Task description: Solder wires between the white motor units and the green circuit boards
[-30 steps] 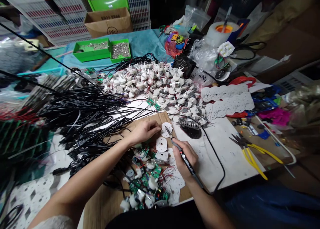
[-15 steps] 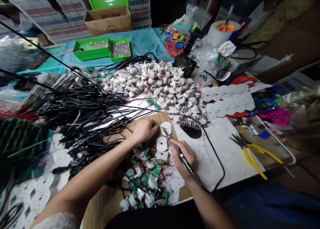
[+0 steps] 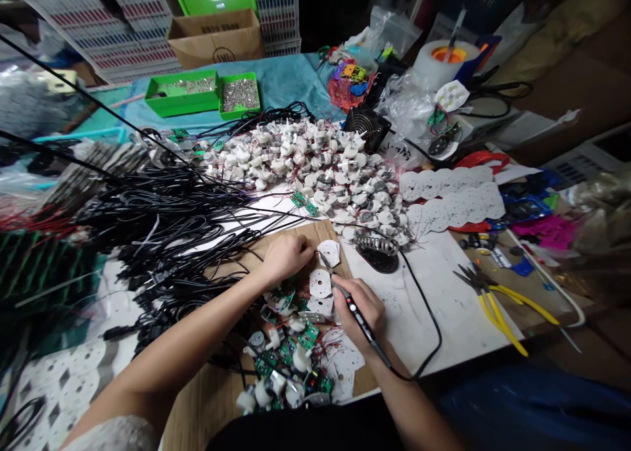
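My right hand [image 3: 359, 308] is closed round a black soldering iron [image 3: 362, 323], whose tip points up-left at a small white round board [image 3: 329, 252] on the brown work board [image 3: 296, 237]. My left hand [image 3: 286, 256] rests curled just left of that white board, fingertips pinched near its edge; what they hold is hidden. A second white round board [image 3: 319, 283] lies between the two hands. Below them sits a heap of green circuit boards with white motors and red wires [image 3: 288, 356].
A big pile of white motors [image 3: 315, 168] lies beyond the hands, tangled black cables [image 3: 162, 227] to the left. A coil iron stand [image 3: 375, 247], yellow-handled pliers [image 3: 493, 300], white board strips [image 3: 451, 194], a small fan [image 3: 363, 125] and green trays [image 3: 207, 96] surround the work spot.
My right hand and the soldering iron have shifted slightly left and down, bringing the tip closer to my left hand. My left hand has barely moved.
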Demonstrator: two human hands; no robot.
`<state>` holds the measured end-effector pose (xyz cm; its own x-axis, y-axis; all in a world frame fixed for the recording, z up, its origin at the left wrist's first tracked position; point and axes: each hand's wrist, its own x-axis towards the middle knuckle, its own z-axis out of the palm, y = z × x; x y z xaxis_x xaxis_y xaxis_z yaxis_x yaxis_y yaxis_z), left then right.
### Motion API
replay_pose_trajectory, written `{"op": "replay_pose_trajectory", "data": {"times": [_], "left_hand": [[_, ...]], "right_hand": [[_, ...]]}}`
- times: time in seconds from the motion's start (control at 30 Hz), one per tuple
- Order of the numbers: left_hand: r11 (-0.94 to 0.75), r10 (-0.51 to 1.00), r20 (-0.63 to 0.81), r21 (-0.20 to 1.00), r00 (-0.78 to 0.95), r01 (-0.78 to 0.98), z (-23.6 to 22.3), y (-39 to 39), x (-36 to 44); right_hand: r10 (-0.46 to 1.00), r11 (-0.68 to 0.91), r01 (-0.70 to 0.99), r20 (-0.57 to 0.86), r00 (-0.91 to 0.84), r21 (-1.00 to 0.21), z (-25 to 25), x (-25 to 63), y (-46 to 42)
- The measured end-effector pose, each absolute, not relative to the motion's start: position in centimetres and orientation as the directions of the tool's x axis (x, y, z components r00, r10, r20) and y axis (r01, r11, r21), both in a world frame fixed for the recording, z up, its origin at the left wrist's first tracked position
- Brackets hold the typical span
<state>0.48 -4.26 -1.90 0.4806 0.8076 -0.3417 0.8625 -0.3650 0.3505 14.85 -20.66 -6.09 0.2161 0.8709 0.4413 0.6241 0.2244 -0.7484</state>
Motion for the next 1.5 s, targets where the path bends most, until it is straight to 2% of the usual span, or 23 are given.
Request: {"op": "replay_pose_trajectory", "data": {"times": [0.13,0.33,0.63,0.8,0.93,1.13,1.27,1.37,1.5], "left_hand": [[-0.372,0.811,-0.336,0.334,0.478,0.866,-1.9,-4.3,0.5],[-0.376,0.815,-0.336,0.313,0.472,0.872,-2.0,-4.3,0.6],[-0.381,0.827,-0.297,0.327,0.477,0.865,-2.2,-4.4,0.5],[-0.41,0.83,-0.202,0.411,0.52,0.814,-2.2,-4.3,0.0],[-0.376,0.871,-0.12,0.463,0.477,0.803,-1.4,-1.6,-0.9],[-0.216,0.97,0.171,0.288,0.172,0.933,1.3,5.8,-3.7],[-0.25,0.959,0.2,0.279,0.199,0.927,2.0,8.2,-4.7],[-0.319,0.943,0.202,0.317,0.265,0.893,1.7,8.7,-4.5],[-0.349,0.922,0.324,0.451,0.214,0.821,1.5,9.1,-4.2]], "right_hand": [[0.87,0.229,0.665,0.456,0.188,-0.711,-5.9,14.8,-20.7],[0.831,0.271,0.604,0.498,0.246,-0.75,-5.8,15.0,-20.9],[0.813,0.263,0.609,0.512,0.278,-0.748,-5.5,15.0,-20.9],[0.802,0.277,0.602,0.526,0.285,-0.749,-5.6,15.0,-20.9],[0.794,0.279,0.599,0.531,0.296,-0.751,-5.6,15.1,-20.9],[0.795,0.285,0.587,0.529,0.297,-0.758,-5.5,15.2,-20.9],[0.798,0.288,0.581,0.526,0.294,-0.761,-5.5,15.1,-20.8],[0.801,0.294,0.579,0.526,0.285,-0.761,-5.7,15.1,-20.8],[0.807,0.281,0.572,0.512,0.295,-0.771,-6.0,15.2,-20.9]]}}
